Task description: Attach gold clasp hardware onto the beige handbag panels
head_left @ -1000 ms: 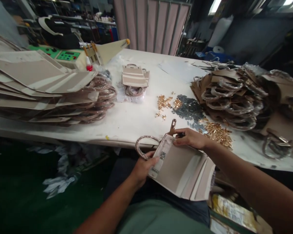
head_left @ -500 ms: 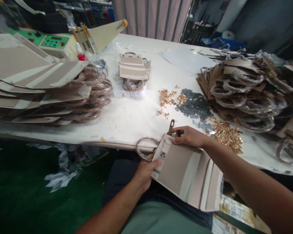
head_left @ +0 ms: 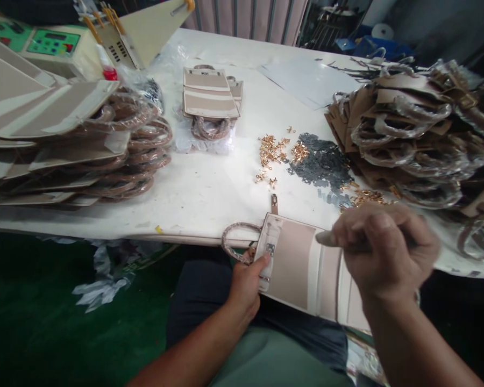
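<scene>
My left hand (head_left: 248,282) is closed on the edge of an unfinished beige handbag panel (head_left: 294,258), thumb on top beside a small metal plate. A plastic-wrapped handle (head_left: 242,242) loops out beyond that edge. From the panel's far corner sticks a brown strap (head_left: 274,203) with a metal end piece. My right hand (head_left: 387,252), blurred, is raised over the panel's right part with curled fingers. Something dark shows inside its grip, and a greyish tip points left; I cannot make out what it is.
Gold metal fittings (head_left: 272,150) and dark metal plates (head_left: 320,161) lie loose on the white table (head_left: 210,188). Stacked bag panels (head_left: 56,156) stand left, wrapped bag parts (head_left: 411,134) right. Two smaller pieces (head_left: 210,102) lie behind. A machine (head_left: 54,45) stands back left.
My right hand has left the panel's far corner, moving right and up with its fingers curled. My left hand keeps its hold on the panel. The view has shifted slightly.
</scene>
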### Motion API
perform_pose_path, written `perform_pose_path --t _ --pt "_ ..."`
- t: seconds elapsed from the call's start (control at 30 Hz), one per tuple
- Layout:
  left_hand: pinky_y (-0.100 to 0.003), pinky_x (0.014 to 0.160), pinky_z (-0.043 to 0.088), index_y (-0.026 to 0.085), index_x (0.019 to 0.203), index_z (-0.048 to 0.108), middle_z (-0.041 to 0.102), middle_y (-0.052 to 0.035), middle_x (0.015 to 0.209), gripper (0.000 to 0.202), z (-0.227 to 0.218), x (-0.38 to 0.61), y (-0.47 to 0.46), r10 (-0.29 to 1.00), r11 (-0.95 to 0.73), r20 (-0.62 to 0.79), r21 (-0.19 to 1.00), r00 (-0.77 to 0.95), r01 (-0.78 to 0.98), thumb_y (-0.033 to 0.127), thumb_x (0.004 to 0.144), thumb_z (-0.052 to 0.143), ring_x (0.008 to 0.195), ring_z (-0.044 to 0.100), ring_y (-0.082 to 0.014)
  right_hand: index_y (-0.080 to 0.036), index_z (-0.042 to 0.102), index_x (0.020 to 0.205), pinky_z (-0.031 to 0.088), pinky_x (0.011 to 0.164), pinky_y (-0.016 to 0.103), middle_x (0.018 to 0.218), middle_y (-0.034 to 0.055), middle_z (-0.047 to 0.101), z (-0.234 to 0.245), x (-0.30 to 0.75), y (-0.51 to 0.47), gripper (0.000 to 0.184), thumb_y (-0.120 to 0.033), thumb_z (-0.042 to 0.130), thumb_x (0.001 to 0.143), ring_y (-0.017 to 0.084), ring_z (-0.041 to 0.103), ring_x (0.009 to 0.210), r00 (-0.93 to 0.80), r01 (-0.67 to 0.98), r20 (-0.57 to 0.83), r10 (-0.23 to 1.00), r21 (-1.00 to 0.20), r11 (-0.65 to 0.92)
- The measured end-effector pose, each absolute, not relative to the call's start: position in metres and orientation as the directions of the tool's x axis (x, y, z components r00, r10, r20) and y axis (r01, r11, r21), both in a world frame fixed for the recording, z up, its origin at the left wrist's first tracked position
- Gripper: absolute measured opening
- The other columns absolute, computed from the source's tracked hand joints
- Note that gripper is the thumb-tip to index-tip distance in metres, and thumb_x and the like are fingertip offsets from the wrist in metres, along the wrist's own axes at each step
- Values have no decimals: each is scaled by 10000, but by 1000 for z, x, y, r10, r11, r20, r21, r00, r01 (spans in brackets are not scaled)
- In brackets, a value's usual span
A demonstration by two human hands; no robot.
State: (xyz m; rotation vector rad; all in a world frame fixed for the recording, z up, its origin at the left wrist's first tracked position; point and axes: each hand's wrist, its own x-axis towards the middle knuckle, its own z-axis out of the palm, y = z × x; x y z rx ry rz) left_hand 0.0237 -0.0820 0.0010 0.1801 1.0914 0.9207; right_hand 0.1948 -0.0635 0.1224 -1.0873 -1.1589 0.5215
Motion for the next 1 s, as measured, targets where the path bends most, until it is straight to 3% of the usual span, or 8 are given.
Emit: perform_pose_path --t 0.13,0.3,0.47,0.6,0.7,0.83,0.9,1.0 --pt "-327 761 592 133 995 797 813 -112 944 563 5 28 -81 719 618 -680 530 145 -581 354 523 1011 791 757 -235 -226 484 659 381 416 242 552 -70 426 82 167 -50 390 -361 712 945 104 425 432 443 -317 164 881 -891 325" --pt "-324 777 586 130 1008 794 803 -95 909 539 8 30 -81 734 592 -666 533 132 -604 330 548 993 787 753 -229 -227 413 635 365 414 229 542 -84 370 51 158 -41 434 -397 702 910 90 375 421 509 -469 -1 861 -839 277" --pt "-322 768 580 144 1036 787 801 -93 946 537 6 30 -82 715 607 -688 524 123 -597 325 569 982 792 745 -220 -230 464 654 353 424 247 540 -73 416 50 147 -50 385 -308 654 979 104 405 427 434 -340 183 882 -873 349" --pt "-283 731 565 142 931 785 798 -89 918 430 9 29 -82 738 577 -674 594 46 -560 343 596 964 794 726 -203 -218 554 681 424 557 289 601 -19 572 56 127 -53 317 -225 651 982 132 539 551 80 77 428 900 -903 423" --pt "-275 664 547 140 864 773 793 -94 869 407 13 28 -82 755 552 -655 625 14 -552 358 576 961 790 731 -226 -207 550 634 378 546 276 579 -21 567 66 120 -43 361 -266 675 967 117 500 534 -130 272 337 932 -892 361" --pt "-301 688 568 139 933 785 805 -103 907 456 11 28 -84 759 556 -647 586 72 -589 309 543 949 823 757 -254 -218 505 591 332 501 274 502 -46 479 81 124 -27 481 -426 653 999 111 414 478 8 199 124 992 -973 120" --pt "-307 704 574 143 928 788 808 -102 912 429 9 29 -86 770 546 -634 599 70 -586 300 557 935 826 762 -253 -222 494 592 337 510 278 500 -47 477 86 124 -22 492 -454 653 997 115 412 480 26 157 112 993 -982 107" --pt "-311 712 578 152 896 786 805 -84 872 368 6 30 -87 788 513 -615 631 28 -582 267 572 917 821 762 -257 -219 480 584 311 514 274 516 -51 446 89 116 -21 485 -436 653 982 109 388 501 -93 212 121 988 -967 138"
